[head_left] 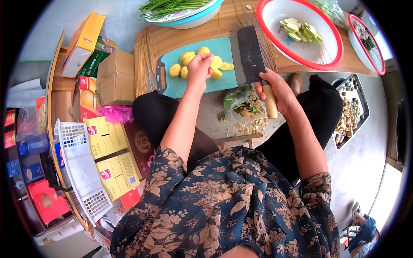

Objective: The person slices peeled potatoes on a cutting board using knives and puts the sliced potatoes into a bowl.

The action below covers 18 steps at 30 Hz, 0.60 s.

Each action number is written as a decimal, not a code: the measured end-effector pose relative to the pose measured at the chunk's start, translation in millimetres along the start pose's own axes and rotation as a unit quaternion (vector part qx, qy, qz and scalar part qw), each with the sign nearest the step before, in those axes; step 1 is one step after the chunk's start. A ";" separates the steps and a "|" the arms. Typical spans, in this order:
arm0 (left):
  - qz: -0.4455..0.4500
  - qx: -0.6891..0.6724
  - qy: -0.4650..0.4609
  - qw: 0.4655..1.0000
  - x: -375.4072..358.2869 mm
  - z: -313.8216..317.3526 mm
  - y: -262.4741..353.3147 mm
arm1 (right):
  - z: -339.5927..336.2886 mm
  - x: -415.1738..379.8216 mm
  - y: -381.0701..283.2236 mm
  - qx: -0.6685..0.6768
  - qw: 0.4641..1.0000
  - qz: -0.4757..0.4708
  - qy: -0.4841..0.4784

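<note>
My right hand (277, 91) is closed round the wooden handle of a cleaver (251, 53), whose wide dark blade is over the right end of the blue cutting board (172, 89). Over the board, my left hand (201, 69) has its fingers pinched together at a cut potato slice (216, 62); whether the fingers grip it is partly hidden. Whole peeled potatoes (175, 70) lie left of that hand, and smaller cut pieces (224, 66) lie to its right.
Thin skewers (148, 56) lie beside the board. A red-rimmed basin (275, 17) holds sliced vegetables. Behind the board is a bowl with green stalks (172, 7). Peelings and a plastic bag (245, 105) are below the table edge. Boxes (116, 71) stand left; a tray (366, 114) is right.
</note>
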<state>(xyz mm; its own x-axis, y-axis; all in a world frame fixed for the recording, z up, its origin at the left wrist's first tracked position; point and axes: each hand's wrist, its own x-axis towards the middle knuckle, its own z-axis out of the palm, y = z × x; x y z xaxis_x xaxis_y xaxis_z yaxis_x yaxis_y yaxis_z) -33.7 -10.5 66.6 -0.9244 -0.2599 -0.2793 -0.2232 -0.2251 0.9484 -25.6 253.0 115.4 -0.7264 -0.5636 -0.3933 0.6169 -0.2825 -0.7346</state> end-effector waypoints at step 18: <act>0.323 0.379 0.098 0.861 -19.0 -9.2 -77.0 | 0.1 1.3 33.2 -0.581 0.792 -0.135 0.131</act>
<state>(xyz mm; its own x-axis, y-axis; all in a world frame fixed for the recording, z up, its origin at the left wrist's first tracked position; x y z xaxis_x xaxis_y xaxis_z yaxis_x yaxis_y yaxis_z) 3.9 3.1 -2.5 -0.8783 -0.2700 0.3945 0.1124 0.6854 0.7194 -6.0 242.9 90.5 -0.9161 -0.3808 -0.1255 -0.1552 0.6253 -0.7648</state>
